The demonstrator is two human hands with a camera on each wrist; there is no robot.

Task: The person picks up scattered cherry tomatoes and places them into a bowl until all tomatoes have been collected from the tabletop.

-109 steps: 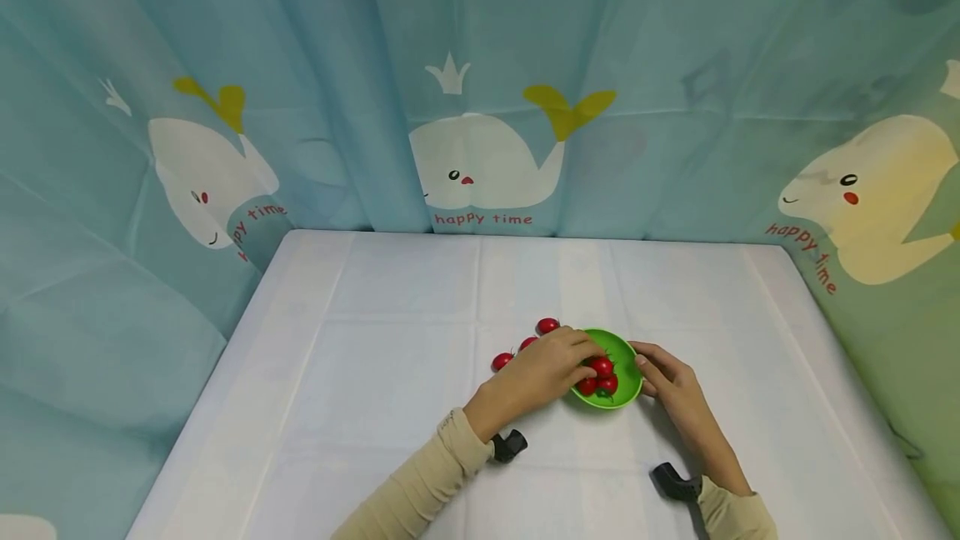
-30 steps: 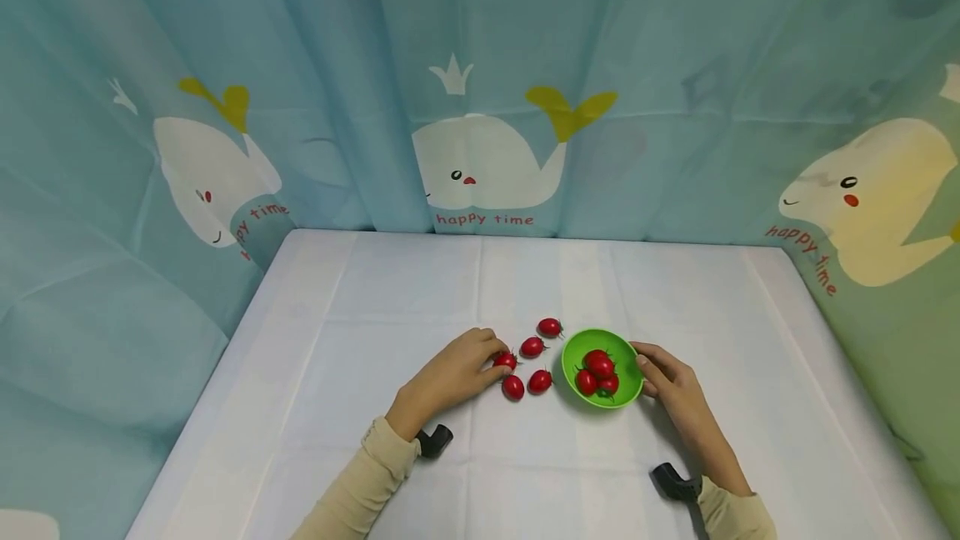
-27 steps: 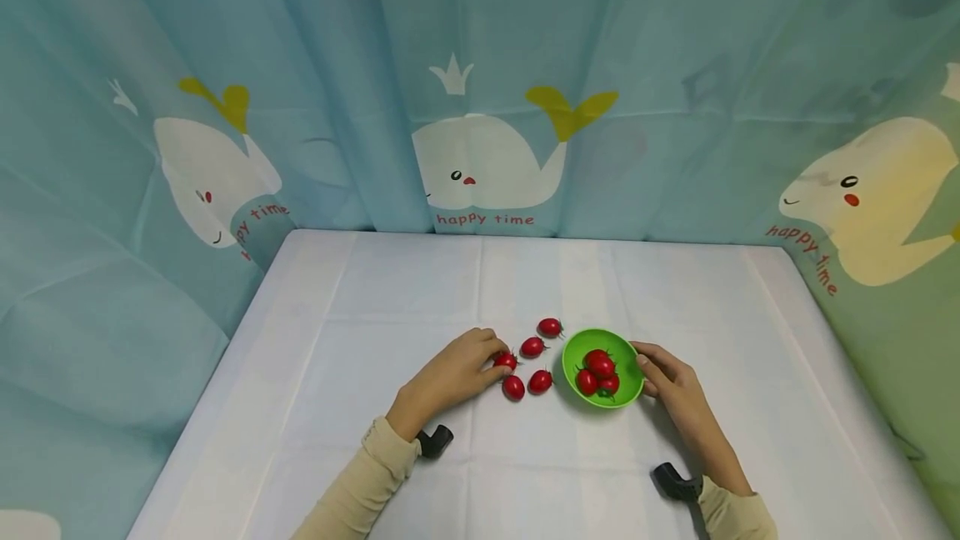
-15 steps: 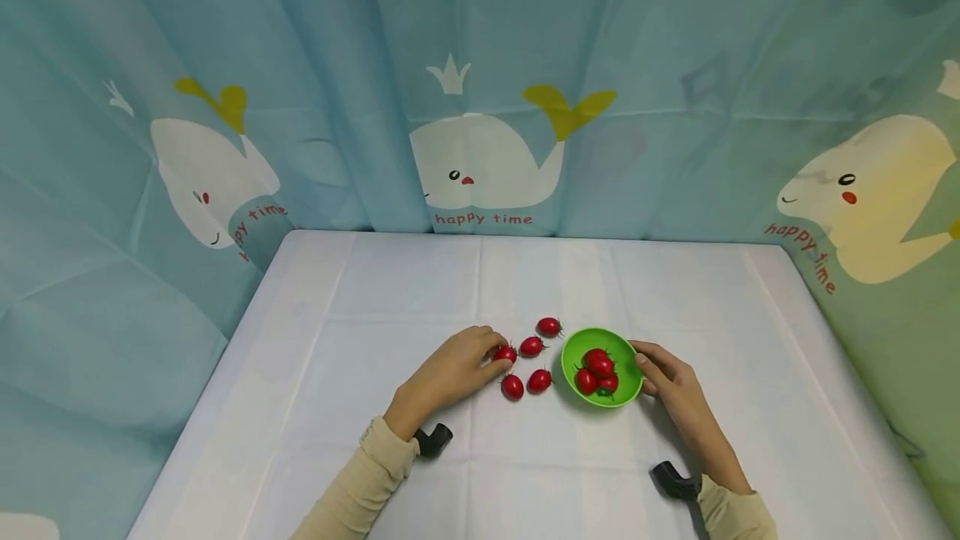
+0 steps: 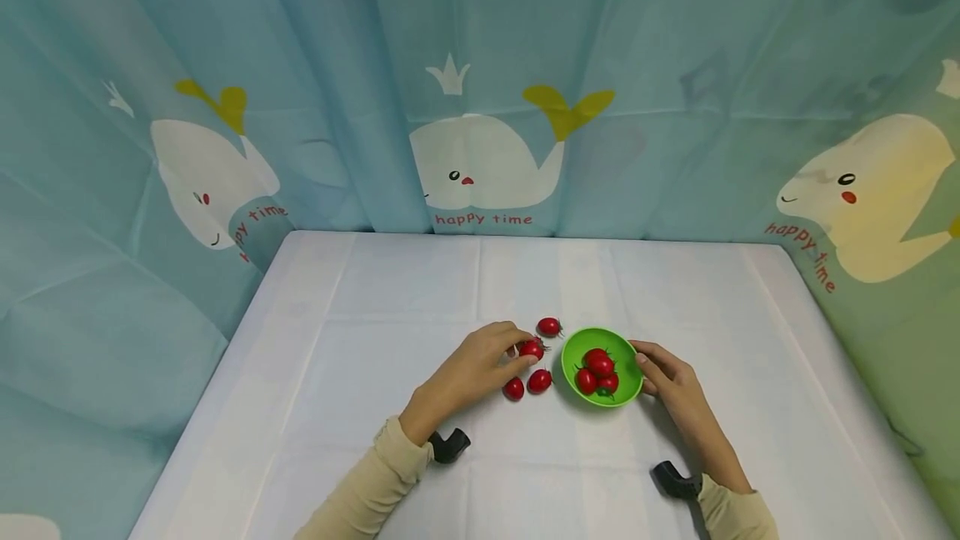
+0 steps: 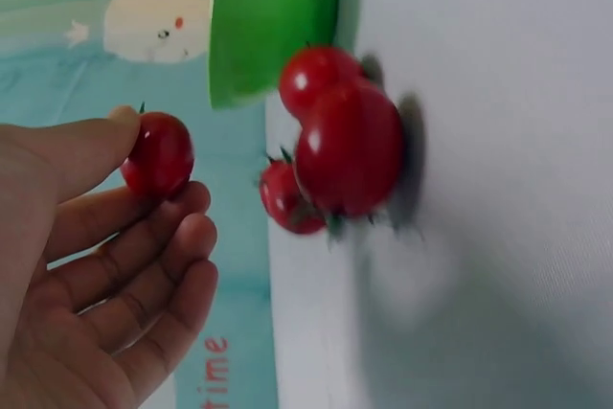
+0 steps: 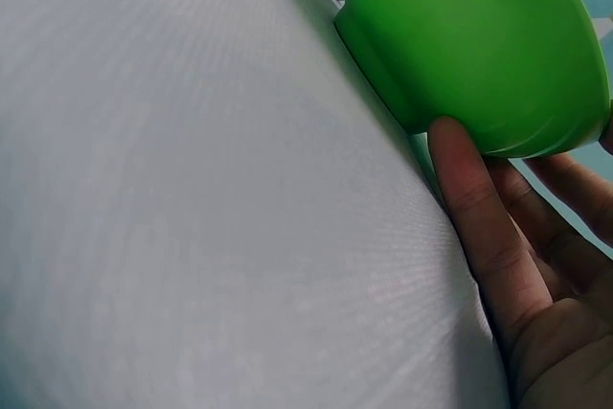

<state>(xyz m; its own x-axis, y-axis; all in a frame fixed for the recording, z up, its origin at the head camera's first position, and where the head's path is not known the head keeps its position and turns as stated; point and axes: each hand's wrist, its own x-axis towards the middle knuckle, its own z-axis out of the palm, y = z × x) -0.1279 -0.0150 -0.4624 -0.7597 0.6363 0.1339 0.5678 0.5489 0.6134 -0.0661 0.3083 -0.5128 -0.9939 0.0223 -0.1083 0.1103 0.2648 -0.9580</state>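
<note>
My left hand [image 5: 476,365] pinches a red cherry tomato [image 6: 158,155] between thumb and finger, raised off the cloth in the left wrist view. Its other fingers are loosely bent. Loose cherry tomatoes [image 5: 539,381] lie just below and beyond that hand, left of a green bowl [image 5: 573,386]. Several more cherry tomatoes [image 5: 600,365] sit together inside the bowl. My right hand [image 5: 675,382] holds the bowl at its right side, thumb by the rim and fingers against the outer wall. In the right wrist view a fingertip [image 7: 450,136] touches low on the bowl, near the cloth.
A white cloth [image 5: 375,290] with fold creases covers the table. Blue-green curtains [image 5: 337,65] printed with whales hang behind and along both sides. Black curved pieces [image 5: 450,446] show at both wrists, beside beige sleeves.
Since half a second ago, my left hand has lifted its tomato and moved right, toward the bowl. Earlier it was over the bowl, then went left to that tomato. My right hand stays put.
</note>
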